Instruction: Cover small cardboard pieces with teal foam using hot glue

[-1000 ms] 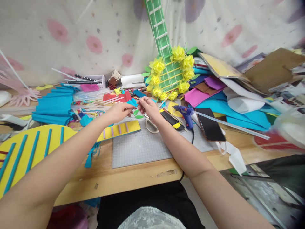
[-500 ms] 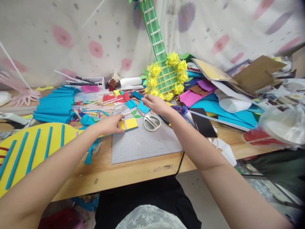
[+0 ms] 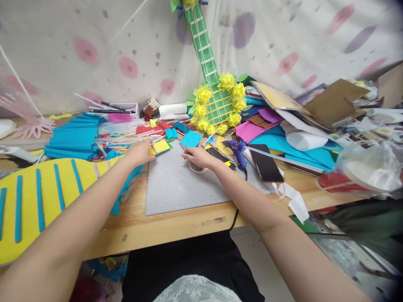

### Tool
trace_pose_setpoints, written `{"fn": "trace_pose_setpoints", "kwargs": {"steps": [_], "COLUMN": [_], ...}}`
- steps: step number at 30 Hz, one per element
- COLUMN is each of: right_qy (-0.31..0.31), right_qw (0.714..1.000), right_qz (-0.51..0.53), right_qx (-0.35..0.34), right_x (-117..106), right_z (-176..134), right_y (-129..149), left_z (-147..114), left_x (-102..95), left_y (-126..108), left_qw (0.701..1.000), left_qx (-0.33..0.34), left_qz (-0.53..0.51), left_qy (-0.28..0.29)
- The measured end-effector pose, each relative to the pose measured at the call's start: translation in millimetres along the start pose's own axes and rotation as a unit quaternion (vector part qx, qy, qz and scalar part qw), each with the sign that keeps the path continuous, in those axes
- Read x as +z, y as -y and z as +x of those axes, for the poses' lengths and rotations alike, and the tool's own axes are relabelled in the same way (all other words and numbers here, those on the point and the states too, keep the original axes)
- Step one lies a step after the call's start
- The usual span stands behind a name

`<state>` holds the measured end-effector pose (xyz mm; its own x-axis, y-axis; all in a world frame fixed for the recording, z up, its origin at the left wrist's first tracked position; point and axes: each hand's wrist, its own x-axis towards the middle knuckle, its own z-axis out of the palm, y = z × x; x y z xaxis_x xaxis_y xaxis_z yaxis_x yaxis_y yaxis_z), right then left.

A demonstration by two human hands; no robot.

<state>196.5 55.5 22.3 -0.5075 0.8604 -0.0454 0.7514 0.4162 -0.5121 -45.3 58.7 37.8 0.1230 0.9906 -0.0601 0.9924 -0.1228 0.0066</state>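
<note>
My left hand (image 3: 140,153) is closed on the narrow end of a yellow guitar-shaped craft piece (image 3: 159,147) with blue-edged sides. Its wide yellow body, striped with blue strips, stretches out to the left under my left forearm. Over the grey cutting mat (image 3: 176,188) my right hand (image 3: 199,157) has its fingers pinched together; whatever is between them is hidden. Directly beneath that hand, part of the scissors (image 3: 195,168) shows, mostly covered. Blue paper (image 3: 191,139) lies just beyond the right hand.
A green guitar with yellow paper flowers (image 3: 215,105) leans against the curtain. Right of the mat are a blue glue gun (image 3: 237,152), a black phone (image 3: 267,163) and a bagged red cup (image 3: 338,180). Pleated blue paper (image 3: 74,136) and scraps crowd the back left.
My right hand has come down toward me, over the scissors. My left hand has shifted slightly left and away, and the yellow craft piece has turned with it. The glue gun is now uncovered.
</note>
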Motion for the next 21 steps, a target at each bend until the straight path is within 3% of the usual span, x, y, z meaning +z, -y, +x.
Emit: {"fn": "trace_pose_setpoints", "kwargs": {"steps": [6,8,10,12,14,15,18,21], "right_qy": [-0.009,-0.017,-0.006,0.018,0.037,0.042,0.065,0.075], "right_qw": [1.000,1.000,1.000,1.000,0.999,0.998,0.993,0.989], "right_qz": [-0.021,-0.015,-0.008,-0.004,0.005,0.017,0.081,0.124], "right_qx": [0.014,0.009,0.002,-0.009,-0.026,-0.036,-0.056,-0.039], "right_x": [7,8,11,14,18,19,21,21], "right_z": [0,0,1,2,3,4,6,8], "right_y": [5,10,16,23,30,32,36,36], "left_z": [-6,-7,-8,-9,-10,-10,-12,-12], "left_x": [10.6,9.5,7.4,6.6,7.7,8.7,10.3,6.9], "left_y": [-6,-15,-29,-45,-60,-65,-70,-67], "left_qw": [0.994,0.979,0.939,0.868,0.788,0.765,0.733,0.717], "left_qx": [-0.003,0.009,0.017,0.016,0.020,0.020,-0.006,-0.030], "left_qz": [-0.048,-0.136,-0.288,-0.472,-0.612,-0.643,-0.680,-0.696], "left_qy": [-0.094,-0.150,-0.189,-0.154,-0.058,-0.029,-0.002,-0.031]}}
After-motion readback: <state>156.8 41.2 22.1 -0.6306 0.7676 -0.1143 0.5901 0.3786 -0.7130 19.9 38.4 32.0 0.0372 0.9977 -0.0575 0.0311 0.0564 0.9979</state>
